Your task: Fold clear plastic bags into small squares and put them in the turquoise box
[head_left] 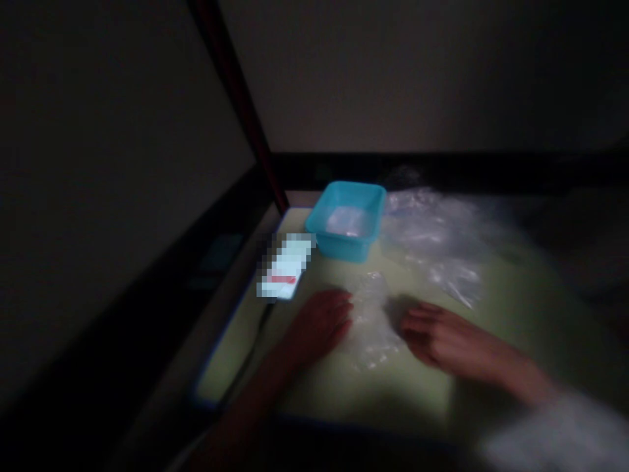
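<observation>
A crinkled clear plastic bag [371,321] lies on the pale yellow-green tabletop between my two hands. My left hand [324,321] rests at the bag's left side, fingers stretched out and a little apart, the tips touching the plastic. At the opposite side, my right hand [430,333] has its fingers curled in close to the bag's edge. Dim light and blur hide whether anything is pinched in those fingers. Beyond the bag stands a turquoise plastic basin [344,246] with something whitish and flat [346,220] inside.
Loose clear plastic bags [437,226] are heaped right of the basin. A lit phone [287,265], its screen pixelated, lies at the left with a dark cable [253,347] running toward me. The table [230,354] has a blue edge; walls stand behind and left.
</observation>
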Demonstrator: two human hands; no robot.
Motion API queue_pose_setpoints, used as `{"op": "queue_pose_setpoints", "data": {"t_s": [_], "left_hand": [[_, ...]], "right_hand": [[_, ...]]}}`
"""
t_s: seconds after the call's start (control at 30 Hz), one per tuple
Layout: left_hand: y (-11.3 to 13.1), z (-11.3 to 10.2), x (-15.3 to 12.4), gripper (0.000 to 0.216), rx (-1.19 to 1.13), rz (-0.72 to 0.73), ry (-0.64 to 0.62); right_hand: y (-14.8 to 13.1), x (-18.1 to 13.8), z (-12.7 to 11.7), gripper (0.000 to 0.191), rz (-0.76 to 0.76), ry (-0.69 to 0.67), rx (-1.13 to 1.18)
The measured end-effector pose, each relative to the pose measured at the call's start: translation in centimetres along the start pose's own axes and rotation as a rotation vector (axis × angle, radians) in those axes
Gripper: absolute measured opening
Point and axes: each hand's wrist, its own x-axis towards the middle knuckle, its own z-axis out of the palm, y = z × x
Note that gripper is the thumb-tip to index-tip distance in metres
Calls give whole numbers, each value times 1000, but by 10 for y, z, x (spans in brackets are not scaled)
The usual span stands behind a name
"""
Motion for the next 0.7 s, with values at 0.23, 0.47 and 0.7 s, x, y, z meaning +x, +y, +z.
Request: {"op": "queue_pose_setpoints", "data": {"t_s": [0.23, 0.47, 0.7], "left_hand": [[7, -4, -7, 17, -79, 49, 45], [13, 5, -10, 21, -112, 19, -93], [15, 4, -9, 22, -116, -31, -125]], "right_hand": [[-1, 2, 2, 18, -33, 66, -99], [1, -6, -2, 25, -36, 177, 3], [21, -4, 16, 27, -85, 273, -69]]}}
